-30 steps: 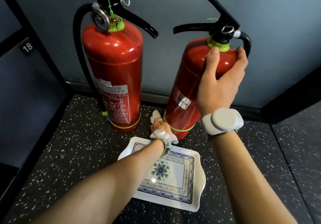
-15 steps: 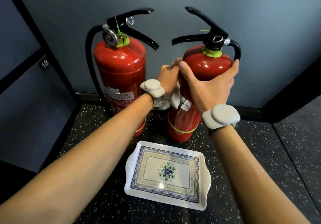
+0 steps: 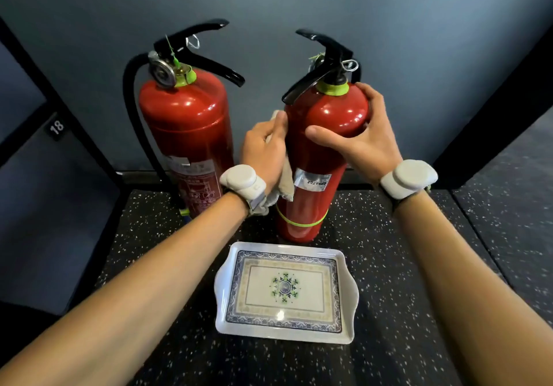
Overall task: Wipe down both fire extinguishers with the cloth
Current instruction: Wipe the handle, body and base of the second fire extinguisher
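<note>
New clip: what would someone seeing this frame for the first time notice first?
Two glossy red fire extinguishers stand side by side against the grey wall: the left extinguisher and the right extinguisher. The right hand grips the right one's shoulder while the left hand holds a pale cloth against its side. A patterned white tray lies on the speckled floor just in front.

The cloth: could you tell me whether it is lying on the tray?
No, the left hand holds the cloth against the side of the right fire extinguisher, above the tray.
</note>
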Tool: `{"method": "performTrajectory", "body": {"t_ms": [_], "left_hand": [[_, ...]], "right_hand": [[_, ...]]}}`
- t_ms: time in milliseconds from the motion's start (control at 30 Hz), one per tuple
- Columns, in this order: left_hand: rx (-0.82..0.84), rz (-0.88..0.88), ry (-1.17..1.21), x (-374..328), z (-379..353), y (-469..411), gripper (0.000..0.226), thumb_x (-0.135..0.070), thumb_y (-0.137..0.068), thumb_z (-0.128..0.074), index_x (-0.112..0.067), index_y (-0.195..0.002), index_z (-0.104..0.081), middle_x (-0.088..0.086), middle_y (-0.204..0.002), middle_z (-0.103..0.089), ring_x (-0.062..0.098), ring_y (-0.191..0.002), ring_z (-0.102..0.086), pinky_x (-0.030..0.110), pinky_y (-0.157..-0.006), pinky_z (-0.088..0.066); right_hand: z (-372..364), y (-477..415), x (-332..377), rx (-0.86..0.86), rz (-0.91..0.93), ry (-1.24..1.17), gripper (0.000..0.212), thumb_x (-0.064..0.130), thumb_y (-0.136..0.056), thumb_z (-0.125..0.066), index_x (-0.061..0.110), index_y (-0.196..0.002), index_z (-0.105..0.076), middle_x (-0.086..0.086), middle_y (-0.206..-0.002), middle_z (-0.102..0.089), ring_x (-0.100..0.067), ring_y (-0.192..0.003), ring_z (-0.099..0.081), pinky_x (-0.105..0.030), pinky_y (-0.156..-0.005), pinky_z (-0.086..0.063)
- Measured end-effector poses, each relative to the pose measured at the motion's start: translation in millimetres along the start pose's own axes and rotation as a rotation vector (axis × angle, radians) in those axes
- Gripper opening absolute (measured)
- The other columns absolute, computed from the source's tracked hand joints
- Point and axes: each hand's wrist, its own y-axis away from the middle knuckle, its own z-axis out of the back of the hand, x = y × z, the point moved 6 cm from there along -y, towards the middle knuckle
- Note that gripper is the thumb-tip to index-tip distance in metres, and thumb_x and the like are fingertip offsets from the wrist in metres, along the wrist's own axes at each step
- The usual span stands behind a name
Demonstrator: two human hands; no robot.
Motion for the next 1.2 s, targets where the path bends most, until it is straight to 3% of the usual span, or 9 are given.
{"method": "performTrajectory", "body": {"t_ms": [100, 200, 267, 400, 567, 701, 901, 1001, 1201], "left_hand": [[0.000, 0.037, -0.037, -13, 5, -13, 0.057, -0.049, -0.107, -0.040, -0.003, -0.082, -0.064, 0.004, -0.067, -0.057, 0.008, -0.067, -0.057, 0.026, -0.066, -0.039], [0.162, 0.126, -0.186, -30, -2, -36, 0.065, -0.060, -0.106, -0.026, -0.017, -0.114, -0.073, -0.003, -0.112, -0.072, 0.019, -0.110, -0.064, 0.029, -0.092, -0.043], [0.251, 0.201, -0.192, -34, -9, -41, 0.073, -0.066, -0.103, -0.025, -0.013, -0.115, -0.073, 0.009, -0.122, -0.071, 0.027, -0.117, -0.065, 0.038, -0.102, -0.045], [0.207, 0.172, -0.191, -36, -8, -35, 0.055, -0.056, -0.106, -0.034, -0.015, -0.103, -0.070, 0.003, -0.104, -0.065, 0.022, -0.098, -0.058, 0.027, -0.076, -0.035], [0.063, 0.145, -0.118, -27, -8, -22, 0.072, -0.060, -0.103, -0.038, 0.002, -0.077, -0.062, 0.005, -0.074, -0.057, 0.020, -0.069, -0.049, 0.029, -0.062, -0.037], [-0.006, 0.100, -0.143, -31, -19, -2, 0.073, -0.059, -0.103, -0.036, -0.020, -0.042, -0.043, -0.007, -0.042, -0.041, 0.021, -0.060, -0.039, 0.038, -0.060, -0.032], [0.266, 0.103, -0.182, -33, -19, -35, 0.075, -0.069, -0.101, -0.021, -0.019, -0.103, -0.076, 0.003, -0.105, -0.076, 0.026, -0.104, -0.068, 0.042, -0.099, -0.048], [0.342, 0.140, -0.239, -32, -22, -39, 0.079, -0.070, -0.101, -0.019, -0.017, -0.105, -0.077, 0.011, -0.108, -0.076, 0.028, -0.107, -0.069, 0.046, -0.107, -0.046], [0.129, 0.148, -0.251, -30, -12, -26, 0.077, -0.070, -0.100, -0.028, -0.008, -0.099, -0.075, 0.010, -0.096, -0.073, 0.034, -0.103, -0.062, 0.042, -0.096, -0.045]], "right_hand": [[-6, 6, -1, 0.019, 0.009, -0.039, 0.132, 0.065, -0.051, -0.095, 0.038, -0.158, -0.022, 0.009, -0.149, -0.053, -0.007, -0.129, -0.062, -0.039, -0.113, -0.050], [-20, 17, 6, -0.101, 0.007, -0.071, 0.149, 0.070, -0.049, -0.093, 0.030, -0.164, -0.007, 0.003, -0.161, -0.038, -0.009, -0.143, -0.048, -0.035, -0.122, -0.039], [-29, 22, 9, -0.191, 0.001, -0.068, 0.148, 0.065, -0.048, -0.095, 0.026, -0.163, -0.011, 0.000, -0.160, -0.036, -0.013, -0.144, -0.046, -0.034, -0.122, -0.037], [-24, 13, 7, -0.208, -0.009, -0.034, 0.136, 0.065, -0.040, -0.096, 0.036, -0.152, -0.025, 0.004, -0.146, -0.051, -0.015, -0.127, -0.061, -0.038, -0.111, -0.050], [0, -2, 0, -0.013, 0.020, 0.003, 0.122, 0.055, -0.043, -0.101, 0.039, -0.145, -0.037, 0.014, -0.132, -0.060, -0.006, -0.115, -0.067, -0.035, -0.104, -0.056], [14, -7, -4, 0.100, 0.014, -0.052, 0.119, 0.038, -0.054, -0.103, 0.032, -0.151, -0.035, 0.010, -0.135, -0.060, -0.003, -0.115, -0.068, -0.034, -0.105, -0.057], [-10, 24, -8, -0.114, -0.050, -0.132, 0.155, 0.067, -0.042, -0.095, 0.027, -0.163, -0.007, 0.002, -0.157, -0.044, -0.009, -0.137, -0.055, -0.037, -0.119, -0.044], [-19, 28, -4, -0.225, -0.073, -0.097, 0.149, 0.071, -0.036, -0.094, 0.033, -0.158, -0.018, 0.005, -0.151, -0.050, -0.013, -0.135, -0.056, -0.038, -0.116, -0.046], [-3, 18, -5, -0.114, -0.043, -0.026, 0.123, 0.060, -0.044, -0.100, 0.042, -0.147, -0.035, 0.018, -0.129, -0.064, -0.005, -0.116, -0.066, -0.026, -0.103, -0.052]]}}
